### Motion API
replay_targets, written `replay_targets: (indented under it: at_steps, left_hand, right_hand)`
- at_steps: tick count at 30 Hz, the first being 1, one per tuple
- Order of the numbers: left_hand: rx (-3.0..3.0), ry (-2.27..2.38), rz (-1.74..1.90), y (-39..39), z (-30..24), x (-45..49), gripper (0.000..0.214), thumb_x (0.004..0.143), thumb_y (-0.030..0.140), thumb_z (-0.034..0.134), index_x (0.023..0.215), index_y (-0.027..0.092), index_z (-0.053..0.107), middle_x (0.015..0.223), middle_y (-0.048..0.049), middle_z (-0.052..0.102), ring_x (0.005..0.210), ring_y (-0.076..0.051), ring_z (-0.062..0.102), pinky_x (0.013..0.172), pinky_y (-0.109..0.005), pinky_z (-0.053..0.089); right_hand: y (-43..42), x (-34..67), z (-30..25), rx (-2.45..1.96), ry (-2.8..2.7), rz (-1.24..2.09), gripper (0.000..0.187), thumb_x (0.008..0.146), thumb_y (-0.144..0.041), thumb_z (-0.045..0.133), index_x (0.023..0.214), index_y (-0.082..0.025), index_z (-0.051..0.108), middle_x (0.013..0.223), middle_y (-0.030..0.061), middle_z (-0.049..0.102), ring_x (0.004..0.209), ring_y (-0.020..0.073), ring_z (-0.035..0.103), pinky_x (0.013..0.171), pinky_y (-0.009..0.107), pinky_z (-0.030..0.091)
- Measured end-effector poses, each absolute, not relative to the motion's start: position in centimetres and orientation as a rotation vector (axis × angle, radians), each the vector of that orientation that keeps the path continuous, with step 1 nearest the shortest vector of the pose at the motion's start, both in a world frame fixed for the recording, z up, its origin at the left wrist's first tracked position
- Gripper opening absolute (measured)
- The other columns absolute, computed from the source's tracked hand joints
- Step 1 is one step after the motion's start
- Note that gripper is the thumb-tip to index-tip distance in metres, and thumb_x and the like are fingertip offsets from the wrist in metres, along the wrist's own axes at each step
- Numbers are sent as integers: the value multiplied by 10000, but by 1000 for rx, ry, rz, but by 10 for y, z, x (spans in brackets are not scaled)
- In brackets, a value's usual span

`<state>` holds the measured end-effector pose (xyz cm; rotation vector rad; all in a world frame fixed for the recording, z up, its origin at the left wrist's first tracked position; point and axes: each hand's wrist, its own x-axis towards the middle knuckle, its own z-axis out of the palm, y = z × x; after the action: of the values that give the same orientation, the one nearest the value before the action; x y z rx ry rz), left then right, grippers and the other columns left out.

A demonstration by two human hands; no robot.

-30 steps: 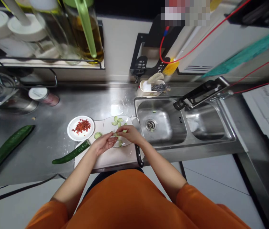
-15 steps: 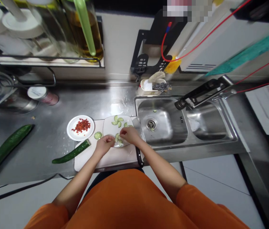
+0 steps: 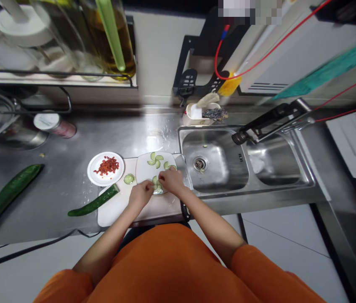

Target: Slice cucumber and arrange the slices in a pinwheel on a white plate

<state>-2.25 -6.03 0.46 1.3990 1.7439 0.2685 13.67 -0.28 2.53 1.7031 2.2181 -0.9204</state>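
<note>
A white square plate (image 3: 146,166) rests on the pale cutting board (image 3: 111,214), with thin cucumber slices (image 3: 155,160) laid on it in pinwheel groups. At the plate's near edge, the fingers of my left hand (image 3: 140,195) are pinched on a slice of the nearest group. My right hand (image 3: 173,182) hovers over the same group from the right, fingertips pinched together; what is between them is too small to make out. It partly covers another group. A small stack of cut slices (image 3: 129,179) lies left of the plate.
A cut cucumber (image 3: 94,202) lies across the board's left edge, near a white plate of red bits (image 3: 106,169). A black-handled knife (image 3: 184,210) is by my right forearm. A whole cucumber (image 3: 7,198) lies far left; a double sink (image 3: 216,160) is right.
My left hand has moved slightly right, in to the nearest cucumber group. My right hand has shifted only a little and stays pinched over it.
</note>
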Motion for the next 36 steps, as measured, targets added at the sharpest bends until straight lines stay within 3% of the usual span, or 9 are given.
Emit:
replay_targets:
  at_steps: [19, 29, 36]
  left_hand:
    - [1533, 1736, 188, -61, 3, -22, 174, 800, 232, 531, 845, 219, 698, 853, -35, 716, 773, -168, 629, 716, -255, 409]
    - [1616, 1764, 138, -61, -3, -22, 207, 815, 217, 524, 900, 215, 714, 936, -61, 680, 881, -181, 610, 776, -263, 420]
    - [1649, 1746, 135, -63, 1, -19, 240, 827, 188, 511, 932, 218, 724, 944, -62, 636, 838, -167, 590, 781, -263, 427]
  right_hand:
    - [-8, 134, 21, 1667, 2281, -774, 210, 899, -249, 493, 904, -220, 701, 957, 83, 707, 1053, 272, 463, 761, 353, 339]
    - [-12, 135, 18, 1648, 2320, -732, 227, 921, -259, 475, 967, -219, 694, 1016, 97, 684, 1072, 271, 451, 772, 351, 344]
    - [-16, 136, 12, 1634, 2384, -714, 251, 942, -281, 458, 957, -214, 699, 1014, 102, 676, 1073, 266, 448, 765, 341, 344]
